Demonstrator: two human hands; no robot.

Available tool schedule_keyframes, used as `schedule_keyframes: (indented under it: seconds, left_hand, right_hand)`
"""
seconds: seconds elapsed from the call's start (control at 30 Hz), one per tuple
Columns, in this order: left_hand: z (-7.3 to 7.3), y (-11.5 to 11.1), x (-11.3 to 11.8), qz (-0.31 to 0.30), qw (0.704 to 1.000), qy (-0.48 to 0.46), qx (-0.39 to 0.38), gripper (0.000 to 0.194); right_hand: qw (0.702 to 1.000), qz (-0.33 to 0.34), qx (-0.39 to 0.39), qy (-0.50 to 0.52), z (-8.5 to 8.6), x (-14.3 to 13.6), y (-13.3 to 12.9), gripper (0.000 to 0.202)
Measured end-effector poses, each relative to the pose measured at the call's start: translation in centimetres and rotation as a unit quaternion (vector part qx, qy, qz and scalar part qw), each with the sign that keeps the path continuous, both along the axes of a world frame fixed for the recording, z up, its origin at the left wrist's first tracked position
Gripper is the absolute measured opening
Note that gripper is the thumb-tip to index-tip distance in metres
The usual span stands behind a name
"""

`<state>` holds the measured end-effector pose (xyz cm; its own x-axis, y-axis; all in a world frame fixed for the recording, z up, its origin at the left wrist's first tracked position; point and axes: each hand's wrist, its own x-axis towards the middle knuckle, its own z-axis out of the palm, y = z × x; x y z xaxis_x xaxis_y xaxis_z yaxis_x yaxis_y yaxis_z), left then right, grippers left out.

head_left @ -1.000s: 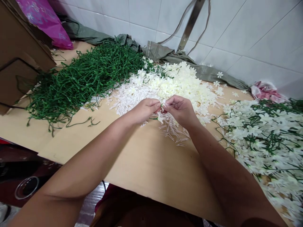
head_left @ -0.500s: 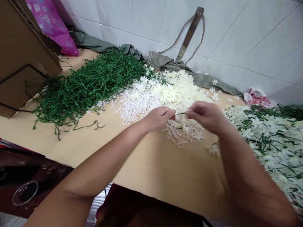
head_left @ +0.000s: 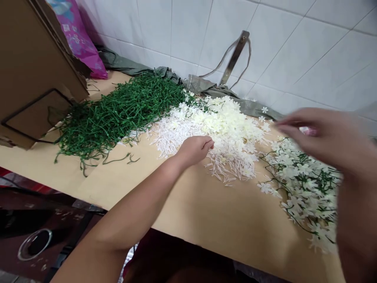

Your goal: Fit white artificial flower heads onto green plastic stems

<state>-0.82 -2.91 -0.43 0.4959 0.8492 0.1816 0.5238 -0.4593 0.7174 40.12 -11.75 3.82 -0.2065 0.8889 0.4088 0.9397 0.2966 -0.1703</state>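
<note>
My left hand is closed in a pinch just in front of the white stamen sticks; anything in its fingertips is hidden. Raised at the right, my right hand is blurred, thumb and finger pinched together, over assembled flowers with white petals and green stems. What that pinch holds cannot be made out. Between the hands lies a heap of loose cream-white artificial petals, with more thin white sticks at its near edge. Green plastic stems are piled to the left.
A cardboard box and a pink plastic bag stand at the left. Along the tiled wall runs grey-green cloth, with a metal bracket above. The tan tabletop ends close to my body.
My right hand has moved right and up, away from my left hand, over the assembled flowers. The green stem seen between both hands is no longer visible there. The view has shifted slightly.
</note>
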Motion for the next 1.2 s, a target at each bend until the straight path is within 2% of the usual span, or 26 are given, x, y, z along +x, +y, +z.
schedule_keyframes:
  seconds: [0.07,0.13,0.17,0.2,0.27,0.37,0.43,0.57,0.63,0.73,0.83,0.93,1.0,1.07,1.13,1.2]
  left_hand:
    - [-0.2,0.1,-0.2,0.013,1.000,0.021,0.013,0.034]
    - [-0.4,0.3,-0.7,0.028,0.998,0.048,0.041,0.035]
    - [-0.6,0.4,-0.9,0.036,0.996,0.062,0.054,0.036]
    - [-0.7,0.6,-1.1,0.044,0.994,0.078,0.065,0.037]
    - [-0.9,0.9,-1.6,0.058,0.990,0.104,0.078,0.038]
    - [-1.0,1.4,-2.1,0.072,0.987,0.115,0.084,0.037]
    - [-1.0,1.6,-2.3,0.080,0.988,0.103,0.085,0.034]
    - [-1.2,2.0,-2.3,0.107,0.988,0.052,0.097,0.032]
    - [-1.4,2.2,-2.3,0.128,0.986,0.005,0.106,0.031]
    - [-1.5,2.4,-2.0,0.163,0.978,-0.101,0.080,0.026]
    - [-1.2,2.1,-1.2,0.160,0.954,-0.241,-0.080,0.027]
    - [-0.7,1.3,-0.3,0.102,0.912,-0.324,-0.230,0.032]
    - [-0.5,0.8,0.1,0.083,0.899,-0.349,-0.252,0.032]
    - [-0.4,0.6,0.3,0.092,0.895,-0.361,-0.244,0.029]
    - [-0.3,0.6,0.2,0.095,0.898,-0.359,-0.236,0.024]
    - [-0.3,0.7,0.0,0.066,0.907,-0.340,-0.237,0.023]
  right_hand:
    - [0.995,0.075,-0.047,-0.038,0.5,-13.6,9.1,0.017]
    - [0.987,0.141,-0.048,-0.067,0.7,-24.8,15.1,0.021]
    - [0.985,0.147,-0.029,-0.090,0.6,-28.8,17.0,0.023]
    - [0.980,0.149,-0.025,-0.129,0.3,-31.5,18.2,0.025]
    - [0.973,0.125,-0.044,-0.188,-0.5,-33.8,19.7,0.029]
    - [0.968,0.107,-0.068,-0.217,-1.5,-32.7,20.9,0.027]
    - [0.973,0.099,-0.067,-0.198,-1.4,-31.0,21.2,0.020]
    - [0.996,0.072,-0.005,-0.046,0.6,-27.5,20.4,0.014]
    - [0.996,0.059,0.040,0.058,1.7,-26.0,19.3,0.010]
    - [0.975,0.081,0.053,0.201,2.6,-24.4,17.1,0.013]
    - [0.941,0.111,-0.011,0.319,2.5,-24.2,13.9,0.019]
    - [0.909,0.103,-0.087,0.394,1.5,-24.6,10.5,0.016]
    - [0.891,0.090,-0.127,0.426,0.4,-24.7,8.8,0.016]
    - [0.872,0.084,-0.165,0.453,-0.7,-24.5,7.7,0.017]
    - [0.852,0.089,-0.195,0.478,-1.8,-24.0,7.2,0.020]
    - [0.836,0.100,-0.213,0.497,-2.5,-23.6,7.1,0.024]
